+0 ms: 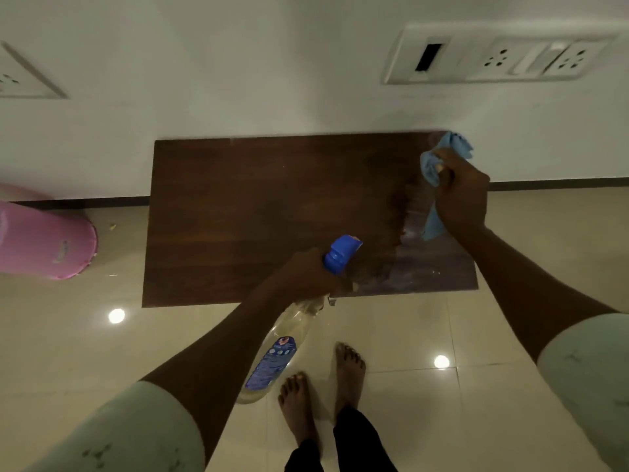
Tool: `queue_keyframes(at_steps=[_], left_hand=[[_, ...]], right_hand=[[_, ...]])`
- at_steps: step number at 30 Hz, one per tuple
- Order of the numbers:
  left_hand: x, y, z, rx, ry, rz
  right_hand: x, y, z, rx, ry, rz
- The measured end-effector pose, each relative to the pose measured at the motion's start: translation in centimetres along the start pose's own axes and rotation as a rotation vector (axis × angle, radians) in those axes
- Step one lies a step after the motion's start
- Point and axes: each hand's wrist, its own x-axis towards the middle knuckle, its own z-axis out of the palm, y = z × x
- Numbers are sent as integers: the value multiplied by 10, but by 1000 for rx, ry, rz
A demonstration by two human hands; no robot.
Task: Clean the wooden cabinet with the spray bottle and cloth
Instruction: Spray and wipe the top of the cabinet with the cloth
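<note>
Bare feet (323, 396) stood on the tiled floor (408, 420). Left hand (306, 274) was clenched round the neck of the spray bottle (275, 352); its long axis ran diagonally, clear body hanging toward the feet, blue nozzle head up over the wooden cabinet (255, 216) top. Beyond, right hand (461, 195) gripped a bunched light-blue cloth (442, 161) at the far right corner. Dark brown top, hazy streaks on its right side.

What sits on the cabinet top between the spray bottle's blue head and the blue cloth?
Nothing solid: in the head view, only wet, streaked cabinet top lies between the spray bottle and the cloth.
</note>
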Motion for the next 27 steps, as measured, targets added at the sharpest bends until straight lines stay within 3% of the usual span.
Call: queue_keyframes(at_steps=[3, 7, 11, 14, 17, 20, 22, 27], left_hand=[[-3, -5, -13, -53, 0, -24], [-19, -22, -36, 12, 41, -33], [-36, -46, -66, -105, 102, -32], [-43, -57, -84, -170, 198, -10], [-46, -60, -92, -180, 255, -15], [-45, -64, -93, -186, 263, -25], [-43, -67, -94, -194, 293, -28], [-37, -65, -88, -104, 382, 16]], right_hand=[[-17, 0, 7, 46, -52, 21], [-75, -15, 38, -98, -214, -25], [-165, -80, 90, -73, -238, 51], [-202, -134, 108, -43, -322, -38], [-188, -111, 100, -65, -387, -109], [-169, -80, 92, -141, -285, 75], [-175, -102, 105, -136, -242, 176], [-220, -190, 156, 7, -382, -99]])
